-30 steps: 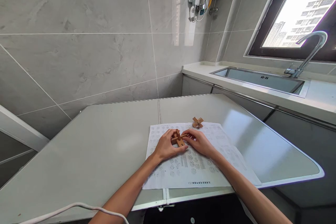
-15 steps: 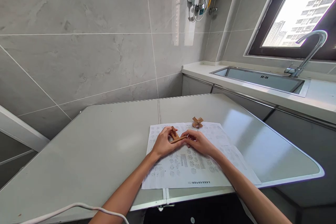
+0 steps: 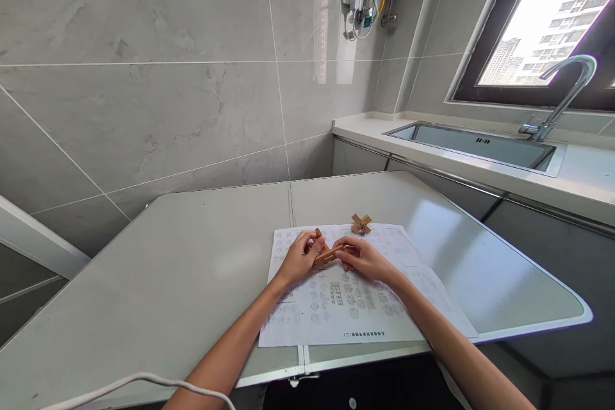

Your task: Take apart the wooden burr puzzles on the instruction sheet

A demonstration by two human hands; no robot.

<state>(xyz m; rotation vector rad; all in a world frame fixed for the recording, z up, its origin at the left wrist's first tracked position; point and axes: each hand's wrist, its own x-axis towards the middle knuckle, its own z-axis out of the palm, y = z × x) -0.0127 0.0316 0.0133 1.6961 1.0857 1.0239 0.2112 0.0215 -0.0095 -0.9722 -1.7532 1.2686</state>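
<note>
**Wooden pieces (image 3: 328, 255) grasped over a printed sheet (image 3: 346, 317)**

In the head view, the wooden pieces are a little below the centre of the frame, between the two hands. The left hand (image 3: 300, 256) has its grip bent around them: the fingers go behind, and the thumb is on the near side. One narrow end rises above these fingers. The right hand (image 3: 361, 257) comes from the lower right, and its grip is grasping the right end of a slim strip with the fingertips. Whether the pieces are joined with each other I cannot tell, because the fingers cover a part of them.

The printed sheet lies under the hands, in the lower middle of the frame. It carries many small grey drawings and one darker line of characters near its lower edge, too small for me to read. At its upper edge, just right of the centre, sits a wooden cross (image 3: 361, 224) with a dark mark, apart from both hands.

All this is on a pale tabletop (image 3: 216, 256), which has a seam running across it. A white cable (image 3: 129, 379) passes over the left forearm at the lower left. In the upper right are a sink (image 3: 432, 136), a curved faucet (image 3: 579, 84) and a window (image 3: 521, 38); grey tiles (image 3: 182, 102) fill the upper left.
</note>
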